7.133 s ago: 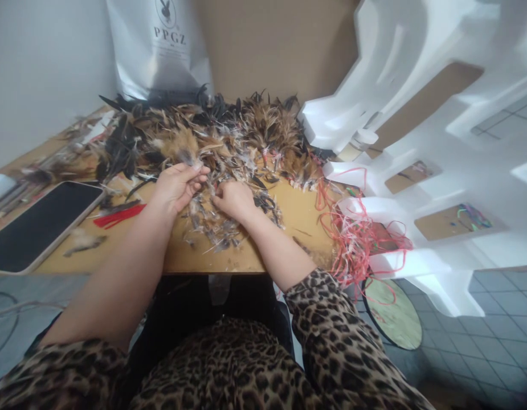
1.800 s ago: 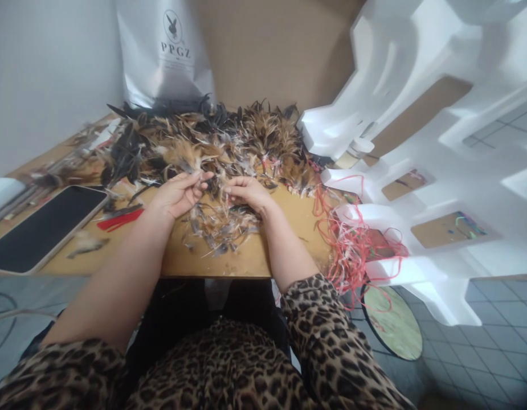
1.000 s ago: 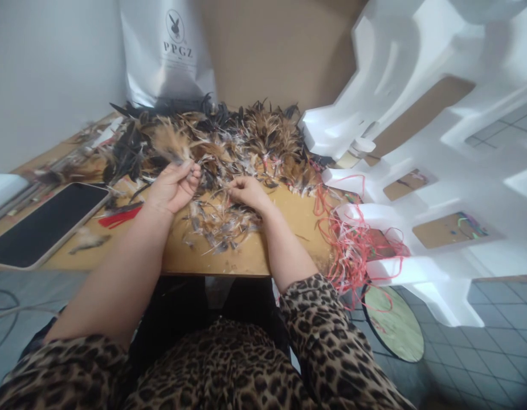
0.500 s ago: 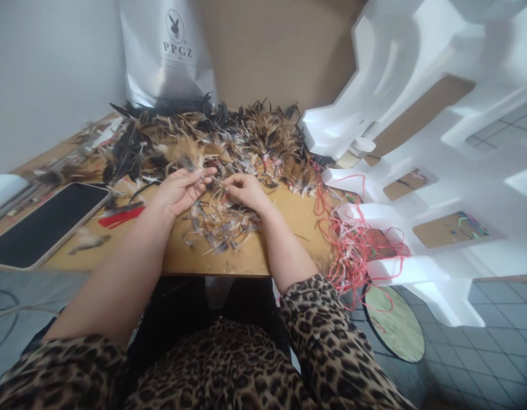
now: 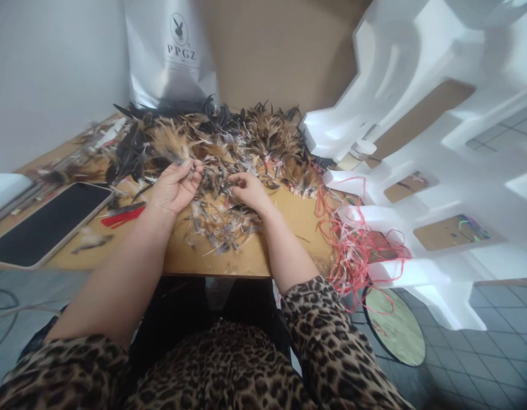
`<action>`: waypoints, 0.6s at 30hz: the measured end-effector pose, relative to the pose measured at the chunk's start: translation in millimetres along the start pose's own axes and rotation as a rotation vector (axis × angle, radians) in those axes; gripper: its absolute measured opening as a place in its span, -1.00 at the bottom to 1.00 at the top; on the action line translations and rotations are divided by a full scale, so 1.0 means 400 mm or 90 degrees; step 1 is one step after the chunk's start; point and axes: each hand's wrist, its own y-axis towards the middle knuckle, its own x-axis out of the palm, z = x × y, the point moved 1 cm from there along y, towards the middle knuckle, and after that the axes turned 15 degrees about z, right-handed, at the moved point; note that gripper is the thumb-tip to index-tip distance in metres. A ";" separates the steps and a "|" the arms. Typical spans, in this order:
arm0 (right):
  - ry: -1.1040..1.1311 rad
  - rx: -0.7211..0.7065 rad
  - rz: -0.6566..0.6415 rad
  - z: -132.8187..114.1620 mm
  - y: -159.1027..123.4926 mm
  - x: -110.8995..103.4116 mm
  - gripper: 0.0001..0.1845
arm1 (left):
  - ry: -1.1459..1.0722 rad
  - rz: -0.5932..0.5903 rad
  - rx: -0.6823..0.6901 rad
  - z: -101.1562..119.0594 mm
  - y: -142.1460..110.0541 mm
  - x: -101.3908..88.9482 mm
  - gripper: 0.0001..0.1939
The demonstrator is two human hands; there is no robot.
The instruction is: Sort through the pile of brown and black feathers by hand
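My left hand (image 5: pixel 176 183) is closed in a pinch round the base of a bunch of feathers (image 5: pixel 168 141). The bunch is fluffy and golden brown, and its tips point up and away from me. To the right of it, my right hand (image 5: pixel 248 191) has its thumb and fingers curled together at the edge of the feather pile. Whether anything small sits between those fingertips I cannot make out. Below and between my hands lies a scatter of short feather scraps (image 5: pixel 220 228). Behind them spreads a large heap of brown and black feathers (image 5: pixel 272 131).
A phone (image 5: pixel 49 225) and red strips (image 5: pixel 123 216) lie on the table (image 5: pixel 203 263) at left. Tangled pink string (image 5: pixel 352 245) hangs over the right edge beside a white moulded foam piece (image 5: pixel 451 239). A silver bag (image 5: pixel 169 62) stands at the back.
My left hand has drawn back left from my right hand with the feather bunch, and its fingers have curled in. My right hand has stayed nearly in place.
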 end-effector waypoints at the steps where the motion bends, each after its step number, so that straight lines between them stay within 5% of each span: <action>1: 0.068 0.026 -0.004 -0.010 -0.003 0.000 -0.72 | 0.006 -0.015 0.010 -0.002 -0.001 0.001 -0.85; 7: 0.382 0.236 -0.169 -0.039 -0.024 0.035 -0.58 | 0.107 -0.101 0.012 -0.020 -0.034 0.019 -0.96; 12: 0.480 0.334 -0.111 -0.031 -0.024 0.057 -0.62 | 0.206 -0.126 -0.019 -0.029 -0.050 0.021 -0.91; 18: 0.516 0.286 -0.055 -0.028 -0.012 0.041 -0.68 | 0.215 -0.081 -0.052 -0.038 -0.023 0.002 -0.89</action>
